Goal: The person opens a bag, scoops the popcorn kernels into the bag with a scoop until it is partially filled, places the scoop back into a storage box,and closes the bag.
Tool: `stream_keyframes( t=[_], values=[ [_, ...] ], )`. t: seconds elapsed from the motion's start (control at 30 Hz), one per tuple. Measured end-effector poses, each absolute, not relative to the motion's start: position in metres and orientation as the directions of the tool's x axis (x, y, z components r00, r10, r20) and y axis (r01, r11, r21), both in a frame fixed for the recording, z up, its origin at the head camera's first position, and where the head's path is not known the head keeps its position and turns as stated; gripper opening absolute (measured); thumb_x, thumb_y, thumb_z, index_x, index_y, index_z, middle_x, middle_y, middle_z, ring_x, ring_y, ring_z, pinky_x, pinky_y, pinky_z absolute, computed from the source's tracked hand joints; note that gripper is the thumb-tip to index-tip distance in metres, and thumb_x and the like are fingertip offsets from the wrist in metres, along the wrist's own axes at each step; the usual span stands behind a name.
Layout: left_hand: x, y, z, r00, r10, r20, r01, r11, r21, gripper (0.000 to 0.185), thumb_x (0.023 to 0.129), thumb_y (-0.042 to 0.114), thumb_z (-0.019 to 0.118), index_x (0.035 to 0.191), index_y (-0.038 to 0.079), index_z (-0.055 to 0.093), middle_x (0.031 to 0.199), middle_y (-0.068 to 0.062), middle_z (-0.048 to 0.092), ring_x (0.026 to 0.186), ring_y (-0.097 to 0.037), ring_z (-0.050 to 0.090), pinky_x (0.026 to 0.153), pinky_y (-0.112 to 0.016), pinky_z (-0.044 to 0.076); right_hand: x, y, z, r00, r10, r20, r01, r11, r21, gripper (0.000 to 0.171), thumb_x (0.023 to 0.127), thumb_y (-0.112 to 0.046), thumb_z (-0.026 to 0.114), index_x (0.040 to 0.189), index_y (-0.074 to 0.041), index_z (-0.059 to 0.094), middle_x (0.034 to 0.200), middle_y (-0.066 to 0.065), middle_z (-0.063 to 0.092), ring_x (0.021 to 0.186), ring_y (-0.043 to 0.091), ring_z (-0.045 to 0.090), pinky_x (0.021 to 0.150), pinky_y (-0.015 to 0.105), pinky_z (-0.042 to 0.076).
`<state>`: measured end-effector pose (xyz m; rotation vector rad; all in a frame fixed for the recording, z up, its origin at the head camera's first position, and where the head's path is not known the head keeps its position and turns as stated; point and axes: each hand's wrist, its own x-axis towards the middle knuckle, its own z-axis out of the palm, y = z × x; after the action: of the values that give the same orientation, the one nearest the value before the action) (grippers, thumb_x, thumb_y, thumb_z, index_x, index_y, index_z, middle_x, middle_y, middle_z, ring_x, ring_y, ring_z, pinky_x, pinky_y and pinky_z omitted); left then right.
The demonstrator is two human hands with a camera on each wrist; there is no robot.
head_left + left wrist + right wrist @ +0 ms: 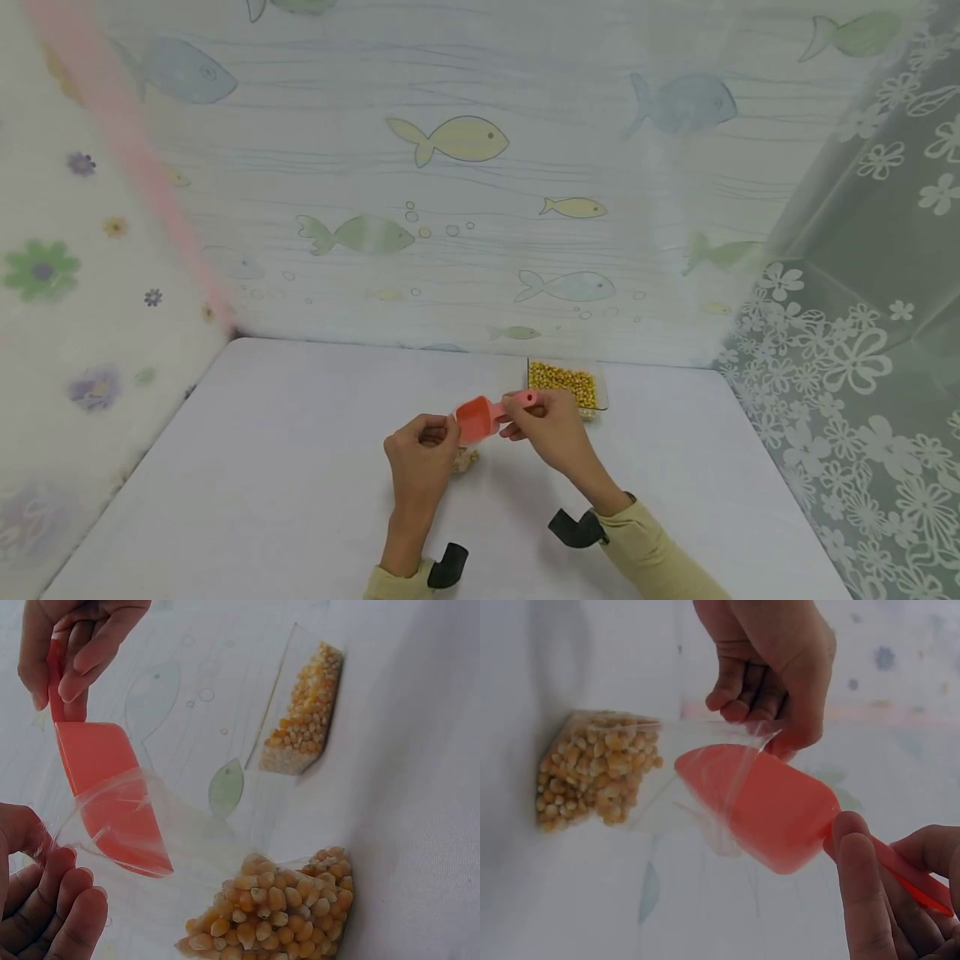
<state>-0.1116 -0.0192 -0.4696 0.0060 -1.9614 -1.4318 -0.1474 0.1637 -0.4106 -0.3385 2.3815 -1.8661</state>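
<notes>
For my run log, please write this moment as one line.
left hand: holds clear bag open | right hand: grips pink scoop, tip inside bag | corn kernels in bag | tray: kernels

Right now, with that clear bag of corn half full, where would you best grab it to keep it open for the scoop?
Probably the rim of the clear bag, pinched from the side away from the scoop, as the left hand does. The kernels sag at the bottom, so holding the top edge keeps the mouth open. The right hand holds the scoop's handle.
</notes>
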Motion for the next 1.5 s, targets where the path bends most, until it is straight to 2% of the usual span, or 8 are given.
stream_keyframes(
  t=[0.3, 0.53, 0.77, 0.87, 1.07, 1.23, 1.5],
  values=[
    [-0.112, -0.02, -0.47, -0.766, -0.402, 0.501, 0.376, 0.352, 0.857, 0.01, 0.081, -0.005, 0.076, 0.074, 0.001, 0.074, 0.062, -0.003, 0.066, 0.053, -0.009, 0.059, 0.053, -0.02, 0.053, -0.146, 0.166, -0.409, -0.97, -0.215, 0.111, -0.154, 0.193, -0.969, 0.018, 0.097, -0.008, 0.068, 0.105, 0.006, 0.073, 0.09, 0.02, 0.076, 0.073, 0.024, 0.075, 0.068, 0.03, 0.062],
    [-0.113, -0.02, -0.467, -0.768, -0.401, 0.5, 0.383, 0.338, 0.859, 0.011, 0.083, -0.006, 0.076, 0.074, 0.001, 0.074, 0.061, -0.004, 0.066, 0.053, -0.009, 0.06, 0.053, -0.02, 0.053, -0.149, 0.182, -0.408, -0.975, -0.194, 0.108, -0.145, 0.191, -0.971, 0.022, 0.099, -0.012, 0.066, 0.109, 0.007, 0.072, 0.092, 0.02, 0.076, 0.075, 0.019, 0.075, 0.071, 0.031, 0.062],
    [-0.114, -0.02, -0.469, -0.77, -0.406, 0.493, 0.386, 0.319, 0.865, 0.011, 0.086, -0.004, 0.075, 0.076, 0.001, 0.076, 0.063, -0.004, 0.069, 0.053, -0.01, 0.062, 0.052, -0.02, 0.053, -0.154, 0.214, -0.411, -0.984, -0.1, 0.145, -0.157, 0.119, -0.98, 0.025, 0.101, -0.007, 0.061, 0.108, 0.016, 0.068, 0.09, 0.023, 0.076, 0.071, 0.016, 0.076, 0.069, 0.031, 0.062],
    [-0.114, -0.02, -0.47, -0.762, -0.404, 0.506, 0.397, 0.326, 0.858, 0.01, 0.087, -0.003, 0.075, 0.077, -0.001, 0.076, 0.064, -0.004, 0.07, 0.053, -0.01, 0.063, 0.052, -0.02, 0.053, -0.16, 0.233, -0.413, -0.987, -0.022, 0.162, -0.164, 0.112, -0.98, 0.025, 0.101, -0.005, 0.059, 0.107, 0.018, 0.066, 0.086, 0.017, 0.077, 0.07, 0.013, 0.075, 0.069, 0.029, 0.062],
    [-0.115, -0.02, -0.47, -0.75, -0.397, 0.529, 0.419, 0.334, 0.844, 0.008, 0.087, -0.004, 0.074, 0.079, -0.005, 0.075, 0.064, -0.007, 0.07, 0.052, -0.008, 0.062, 0.05, -0.019, 0.053, -0.18, 0.272, -0.432, -0.98, 0.137, 0.147, -0.124, 0.162, -0.979, 0.031, 0.102, -0.012, 0.059, 0.112, 0.017, 0.066, 0.081, 0.0, 0.077, 0.072, 0.007, 0.075, 0.069, 0.026, 0.061],
    [-0.114, -0.021, -0.469, -0.759, -0.401, 0.513, 0.408, 0.32, 0.855, 0.008, 0.087, -0.004, 0.074, 0.079, -0.005, 0.075, 0.064, -0.007, 0.069, 0.052, -0.009, 0.062, 0.051, -0.019, 0.053, -0.194, 0.295, -0.451, -0.971, 0.21, 0.114, -0.071, 0.202, -0.977, 0.033, 0.103, -0.016, 0.059, 0.115, 0.013, 0.068, 0.08, -0.005, 0.076, 0.072, 0.005, 0.074, 0.069, 0.024, 0.06],
    [-0.114, -0.021, -0.469, -0.77, -0.405, 0.493, 0.396, 0.303, 0.867, 0.008, 0.086, -0.005, 0.074, 0.078, -0.002, 0.076, 0.065, -0.006, 0.069, 0.053, -0.01, 0.063, 0.052, -0.019, 0.053, -0.201, 0.306, -0.461, -0.973, 0.214, 0.084, -0.038, 0.207, -0.978, 0.035, 0.103, -0.016, 0.059, 0.119, 0.015, 0.065, 0.09, 0.014, 0.078, 0.072, 0.003, 0.073, 0.068, 0.022, 0.06]
  ],
)
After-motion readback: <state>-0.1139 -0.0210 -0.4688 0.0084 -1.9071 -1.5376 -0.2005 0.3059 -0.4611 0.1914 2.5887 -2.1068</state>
